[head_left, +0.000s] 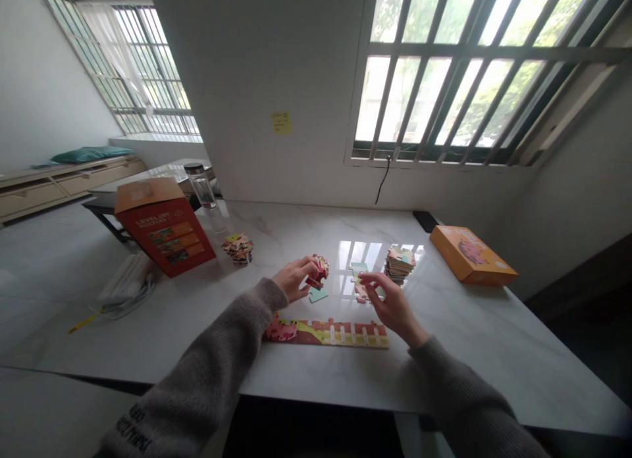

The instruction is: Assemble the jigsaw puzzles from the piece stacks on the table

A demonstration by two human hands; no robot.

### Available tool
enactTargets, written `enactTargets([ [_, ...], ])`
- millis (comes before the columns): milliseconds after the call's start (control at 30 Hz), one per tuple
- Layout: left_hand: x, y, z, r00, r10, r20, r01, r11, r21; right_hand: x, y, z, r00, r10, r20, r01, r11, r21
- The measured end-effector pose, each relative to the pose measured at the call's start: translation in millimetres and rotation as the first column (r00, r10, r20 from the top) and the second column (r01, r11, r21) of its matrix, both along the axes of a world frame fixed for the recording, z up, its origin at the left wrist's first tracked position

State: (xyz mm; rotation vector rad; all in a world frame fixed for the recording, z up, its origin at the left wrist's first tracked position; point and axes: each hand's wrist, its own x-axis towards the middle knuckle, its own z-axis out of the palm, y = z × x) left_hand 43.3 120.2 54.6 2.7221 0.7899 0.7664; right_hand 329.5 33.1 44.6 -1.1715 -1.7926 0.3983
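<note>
At six o'clock from the gap between both hands, a joined jigsaw strip [340,334] lies flat on the marble-patterned table [306,372], showing white fence posts toward its right and a pink shape toward its left, where the left sleeve meets it. Near the centre, the left hand [295,279] bends its fingers over a cluster of red puzzle pieces [322,266]; whether it grips one, I cannot tell. Just beneath those fingertips lies a teal puzzle piece [318,296]. The right hand [396,308] brings thumb and forefinger near each other at a small column of joined pieces [361,292], though I cannot tell if they pinch it. Toward three o'clock stands a puzzle-piece stack [399,267], with an orange puzzle box [469,254] beyond. Between nine and ten come a second stack [238,249] and the red "LEVEL UP! PUZZLES" box [170,241]. A lidded clear bottle [201,189] stands at ten; a black phone [425,221] lies near two.
</note>
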Motion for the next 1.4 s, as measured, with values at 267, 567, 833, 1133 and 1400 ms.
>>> enactTargets([
  [267, -2, -28, 9.4, 0.993, -0.117, 0.009, 0.116, 0.992, 0.052, -72, 31, 4.7, 0.909, 0.266, -0.321, -0.361, 0.887, -0.287],
  [567, -14, -32, -1.7, 0.948, 0.315, -0.052, -0.312, 0.948, 0.064, -78, 30, 4.2, 0.810, 0.048, -0.584, -0.317, 0.874, -0.367],
  [833, -15, -32, -0.1, 0.954, 0.295, -0.059, -0.287, 0.951, 0.110, -91, 24, 2.8, 0.757, 0.093, -0.647, -0.415, 0.833, -0.366],
  [1133, -63, -18, -2.7, 0.976, 0.218, -0.028, -0.218, 0.976, -0.005, -91, 35, 17.1, 0.909, 0.411, 0.070, -0.412, 0.911, 0.002],
  [1400, -93, -15, -15.6, 0.959, 0.280, -0.046, -0.280, 0.960, -0.015, -124, 52, 16.9, 0.815, 0.428, 0.390, -0.499, 0.861, 0.099],
])
